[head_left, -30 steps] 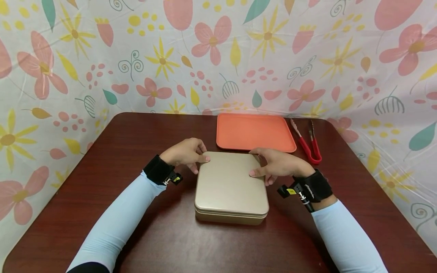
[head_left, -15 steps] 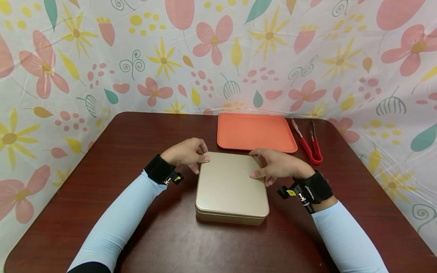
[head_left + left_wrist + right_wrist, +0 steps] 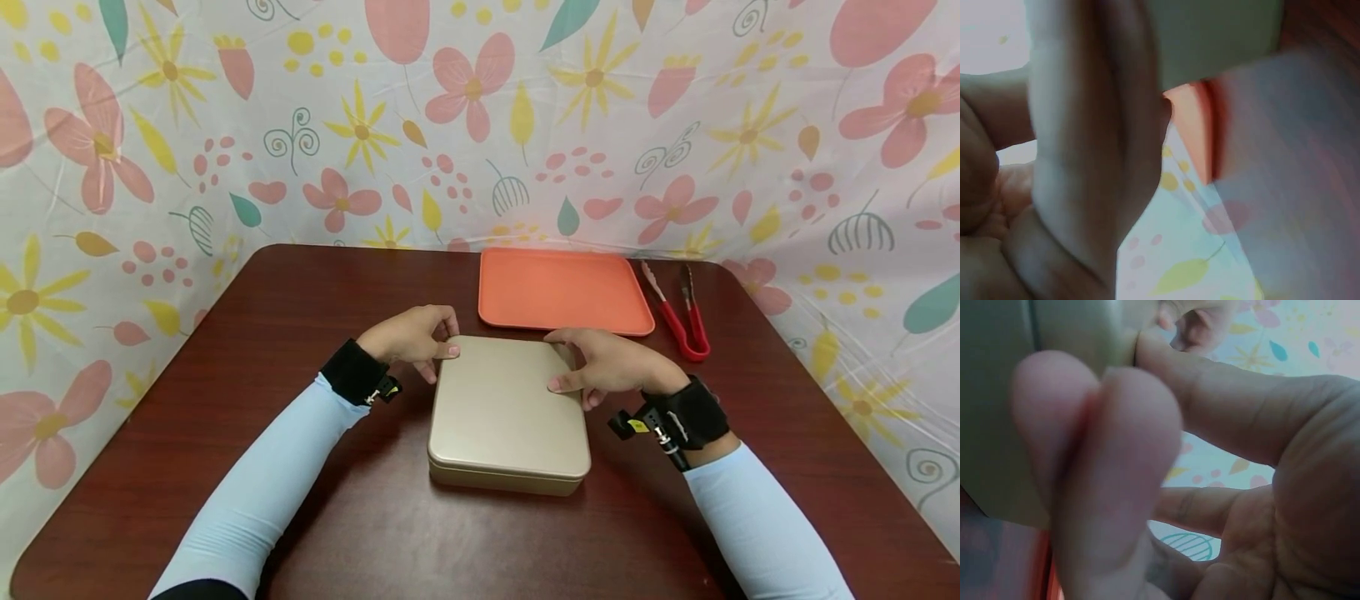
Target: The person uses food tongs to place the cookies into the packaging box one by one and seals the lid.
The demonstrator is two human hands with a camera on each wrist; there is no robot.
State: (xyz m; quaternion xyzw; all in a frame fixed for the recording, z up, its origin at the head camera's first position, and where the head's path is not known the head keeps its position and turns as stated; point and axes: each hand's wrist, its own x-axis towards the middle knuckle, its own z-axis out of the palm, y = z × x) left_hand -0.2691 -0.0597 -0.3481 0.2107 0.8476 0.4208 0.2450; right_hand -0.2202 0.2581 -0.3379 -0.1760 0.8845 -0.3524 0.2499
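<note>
A gold-coloured rectangular tin box [image 3: 510,417] with its lid on lies flat on the table in the head view. At its far left corner my left hand [image 3: 412,337] grips it, the thumb on top of the lid and the fingers bent down along the side. My right hand [image 3: 611,362] holds the far right corner, thumb on the lid, one finger along the back edge and others beneath at the side. In the right wrist view, fingertips [image 3: 1138,419] press against the side of the tin box [image 3: 991,425]. Blurred fingers [image 3: 1085,137] fill much of the left wrist view.
Behind the tin box an orange tray [image 3: 562,292] lies near the back edge of the dark wooden table [image 3: 360,517]. Red-handled tongs [image 3: 686,325] lie to the right of the tray. A floral cloth [image 3: 465,125] hangs behind the table.
Both hands keep their places on the tin box's far corners. The seam below the lid at the front looks slightly narrower than one second ago.
</note>
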